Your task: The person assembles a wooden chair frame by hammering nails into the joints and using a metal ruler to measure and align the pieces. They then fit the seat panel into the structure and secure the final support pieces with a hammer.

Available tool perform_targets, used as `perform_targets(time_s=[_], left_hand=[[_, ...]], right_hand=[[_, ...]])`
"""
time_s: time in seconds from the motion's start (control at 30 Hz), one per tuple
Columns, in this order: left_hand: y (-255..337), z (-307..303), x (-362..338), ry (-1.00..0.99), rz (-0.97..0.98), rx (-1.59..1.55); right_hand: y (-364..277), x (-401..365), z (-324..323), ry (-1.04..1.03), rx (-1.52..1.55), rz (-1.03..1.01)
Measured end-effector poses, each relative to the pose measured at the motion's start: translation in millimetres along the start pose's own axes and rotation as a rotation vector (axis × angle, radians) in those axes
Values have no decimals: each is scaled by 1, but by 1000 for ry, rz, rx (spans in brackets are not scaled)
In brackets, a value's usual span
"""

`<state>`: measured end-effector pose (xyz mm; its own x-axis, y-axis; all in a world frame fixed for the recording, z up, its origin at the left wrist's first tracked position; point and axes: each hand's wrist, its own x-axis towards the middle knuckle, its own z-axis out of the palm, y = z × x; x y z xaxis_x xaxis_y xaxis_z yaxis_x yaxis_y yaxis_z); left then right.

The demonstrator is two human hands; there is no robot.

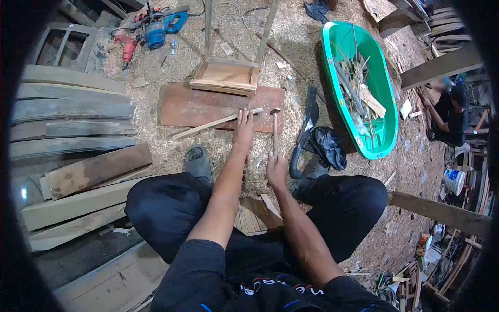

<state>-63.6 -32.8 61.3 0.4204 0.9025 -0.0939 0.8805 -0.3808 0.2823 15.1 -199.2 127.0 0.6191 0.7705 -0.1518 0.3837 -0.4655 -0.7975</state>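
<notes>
I sit low over a sawdust floor with my knees apart. My left hand presses down on a thin wooden strip that lies slanted across a reddish board. My right hand grips the lower end of a hammer, whose head points away from me, just right of the strip's far end. A small stack of short wooden slats lies between my legs.
A green plastic tub of wood scraps lies at the right. Planks are piled at the left. A small wooden frame and power tools are farther off. Another person crouches at far right. A black bag lies by my right knee.
</notes>
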Motion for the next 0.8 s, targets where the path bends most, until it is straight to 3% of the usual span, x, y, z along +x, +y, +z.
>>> perform_targets(time_s=[0.1, 0.2, 0.43, 0.5, 0.63, 0.73, 0.8], left_hand=[[4, -24, 15, -37, -30, 49], [7, -40, 35, -248, -5, 180], [-14, -41, 21, -25, 195, -356], [-13, -47, 15, 41, 289, -445], [20, -106, -2, 36, 332, -524], [40, -144, -12, 89, 369, -528], [50, -164, -16, 92, 374, -518]], right_hand=[[0, -1, 4, -68, -4, 135], [-4, -2, 4, -68, 39, 150], [-32, 10, -6, 68, 116, 187], [-45, 25, -13, 94, 89, 100], [-84, 49, -30, 256, 169, -94], [-108, 61, -45, 295, 321, -132], [-128, 59, -64, 262, 233, -56]])
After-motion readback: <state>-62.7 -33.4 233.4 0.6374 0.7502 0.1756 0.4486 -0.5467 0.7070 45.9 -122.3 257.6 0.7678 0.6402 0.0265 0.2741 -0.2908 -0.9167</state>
